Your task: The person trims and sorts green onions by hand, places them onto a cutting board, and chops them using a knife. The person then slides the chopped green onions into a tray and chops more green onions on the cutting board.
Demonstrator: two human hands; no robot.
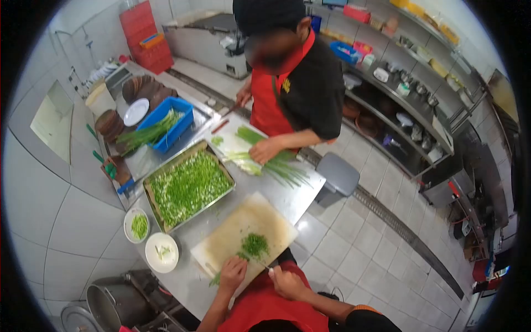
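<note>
On the pale cutting board (221, 235) in front of me lies a small heap of finely chopped green herbs (255, 244). My left hand (233, 272) has its fingers bunched on a clump of green herbs (214, 280) near the board's close edge; leafy ends stick out on both sides. Just to the right, my right hand (289, 283) is wrapped around the handle of a knife (267, 268). Its blade points toward the herbs, mostly hard to make out. Beyond the board stands a metal tray (232, 185) filled with chopped green onions (191, 188).
A co-worker (310, 83) opposite cuts green onions (285, 166) on another board. Two white bowls (161, 266) stand left of my board. Farther back are a blue basket (185, 119) with green onions and a white plate (136, 112). A grey bin (337, 171) stands beside the table.
</note>
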